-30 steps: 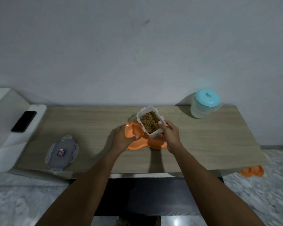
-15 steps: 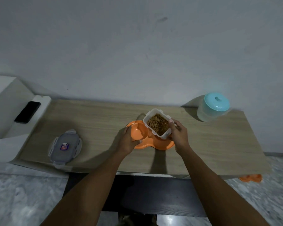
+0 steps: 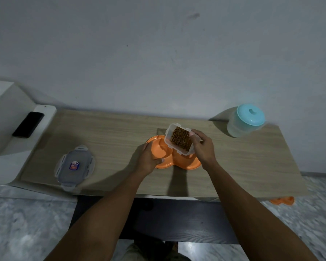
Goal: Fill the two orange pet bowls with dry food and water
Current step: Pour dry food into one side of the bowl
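Note:
An orange double pet bowl (image 3: 163, 150) sits mid-table on the wooden table (image 3: 252, 162). My left hand (image 3: 149, 159) grips its left rim, thumb on the near edge. My right hand (image 3: 202, 147) holds a clear plastic container of brown dry food (image 3: 180, 141) above the middle of the double bowl, tilted toward the left bowl. The left bowl looks empty. Most of the right bowl is hidden behind the container and my hand. A clear water jug with a teal lid (image 3: 246, 120) stands at the table's far right.
The container's grey lid (image 3: 74, 165) lies on the table's left end. A black phone (image 3: 28, 124) rests on a white unit to the left. Another orange bowl (image 3: 281, 200) lies on the floor under the table's right corner. A wall stands behind the table.
My right hand has tilted the food container further toward the left bowl and shifted it slightly. My left hand stays on the bowl's rim. The camera view moved.

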